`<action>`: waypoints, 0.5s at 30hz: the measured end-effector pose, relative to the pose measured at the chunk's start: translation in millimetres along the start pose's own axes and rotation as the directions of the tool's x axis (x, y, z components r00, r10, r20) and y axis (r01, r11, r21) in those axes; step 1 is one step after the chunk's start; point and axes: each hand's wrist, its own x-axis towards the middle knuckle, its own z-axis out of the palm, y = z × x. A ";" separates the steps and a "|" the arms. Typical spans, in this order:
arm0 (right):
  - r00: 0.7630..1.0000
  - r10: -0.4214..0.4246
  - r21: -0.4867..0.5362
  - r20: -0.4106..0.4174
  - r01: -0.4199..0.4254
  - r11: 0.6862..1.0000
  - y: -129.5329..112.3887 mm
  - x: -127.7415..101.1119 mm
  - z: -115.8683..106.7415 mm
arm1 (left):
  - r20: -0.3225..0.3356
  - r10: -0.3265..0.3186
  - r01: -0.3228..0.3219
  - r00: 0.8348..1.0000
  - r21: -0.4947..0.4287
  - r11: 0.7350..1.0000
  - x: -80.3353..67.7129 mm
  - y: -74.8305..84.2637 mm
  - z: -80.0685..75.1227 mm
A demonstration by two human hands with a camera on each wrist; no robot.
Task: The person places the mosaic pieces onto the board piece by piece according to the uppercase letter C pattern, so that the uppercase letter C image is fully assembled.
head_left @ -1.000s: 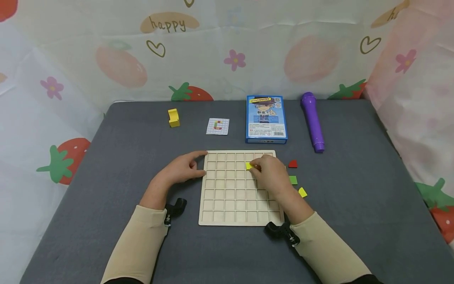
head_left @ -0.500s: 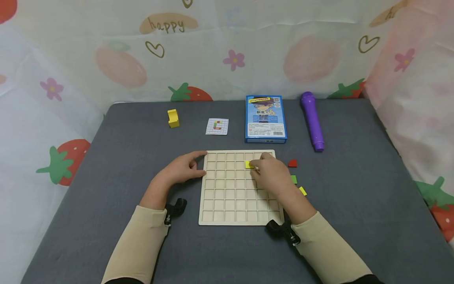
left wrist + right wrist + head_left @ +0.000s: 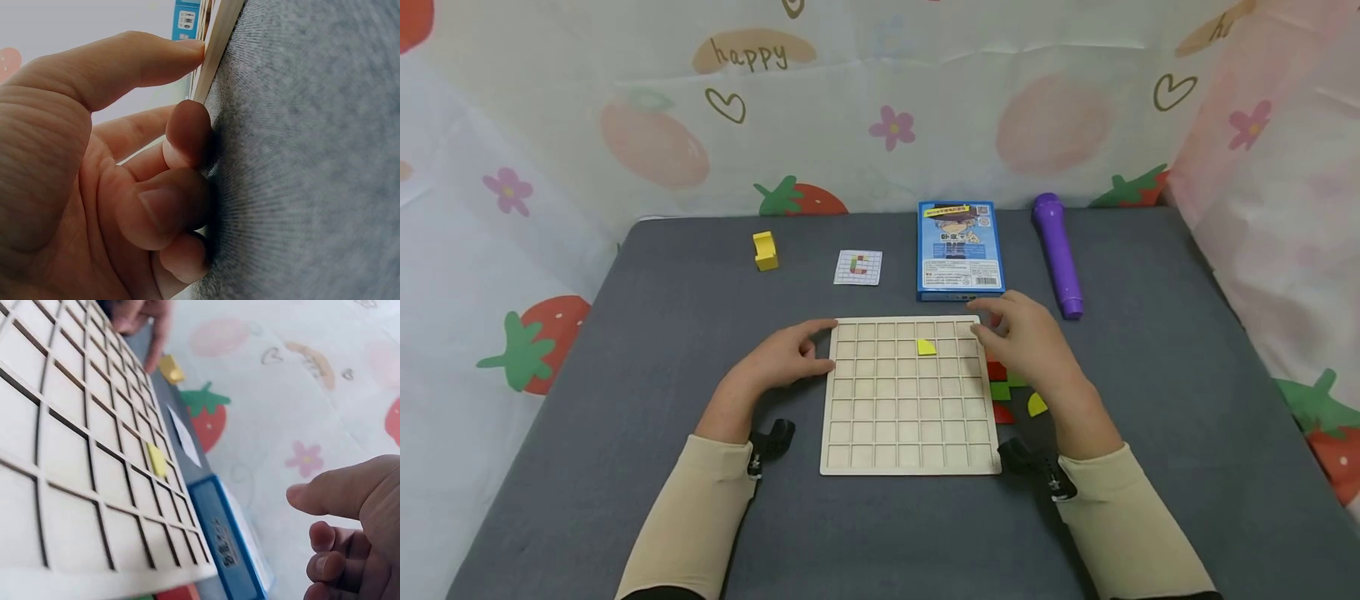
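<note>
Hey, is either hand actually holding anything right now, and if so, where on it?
The left hand steadies the wooden grid board, fingertips against its left edge near the far corner. The right hand hovers above the board's right edge, holding nothing.

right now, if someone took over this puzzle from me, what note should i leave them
Left hand: grip open, fingers braced on the left edge of the wooden grid board.
Right hand: grip open, empty, over the board's upper right corner.
Done: one yellow piece lies in a cell of the second row from the top.
Left: the loose pieces beside the board's right edge, partly hidden by the right hand. The pattern card lies beyond the board.
</note>
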 end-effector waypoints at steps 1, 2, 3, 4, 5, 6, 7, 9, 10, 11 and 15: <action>1.000 0.005 0.010 0.000 -0.005 1.000 2.8 -0.5 -4.0 | 0.000 -0.003 0.003 1.000 -0.003 1.000 -0.1 0.7 -0.3; 1.000 0.010 0.014 0.004 -0.010 1.000 6.1 -0.8 -7.4 | 0.000 -0.005 0.005 1.000 -0.003 1.000 -0.3 1.3 -0.5; 1.000 0.014 0.025 0.012 -0.014 1.000 9.2 -1.4 -10.9 | -0.001 -0.005 0.005 1.000 -0.003 1.000 -0.3 1.5 -0.5; 1.000 0.018 0.032 0.020 -0.019 0.999 12.7 -1.7 -13.9 | -0.001 -0.007 0.007 1.000 -0.004 1.000 -0.2 1.6 -0.5; 0.999 0.023 0.039 0.029 -0.024 0.999 16.2 -2.1 -16.7 | -0.002 -0.007 0.007 1.000 -0.004 1.000 -0.3 1.7 -0.5; 0.999 0.028 0.045 0.038 -0.030 0.999 19.7 -2.5 -19.3 | -0.003 -0.008 0.008 1.000 -0.003 1.000 -0.3 1.8 -0.3; 0.998 0.032 0.050 0.046 -0.034 0.998 23.3 -2.9 -21.7 | -0.003 -0.009 0.009 1.000 -0.004 1.000 -0.4 1.9 -0.2; 0.997 0.049 0.063 0.060 -0.053 0.997 31.2 -3.6 -25.6 | -0.004 -0.010 0.010 1.000 -0.003 1.000 -0.5 2.0 -0.1; 0.996 0.062 0.067 0.067 -0.067 0.996 35.3 -3.9 -27.1 | -0.004 -0.011 0.011 1.000 -0.004 1.000 -0.5 2.1 -0.1; 0.994 0.077 0.071 0.075 -0.083 0.994 39.3 -4.3 -28.4 | -0.005 -0.010 0.010 1.000 -0.004 1.000 -0.5 2.2 -0.1; 0.983 0.141 0.087 0.114 -0.151 0.985 53.9 -5.0 -30.6 | -0.005 -0.014 0.014 1.000 -0.007 1.000 -0.2 2.1 -0.7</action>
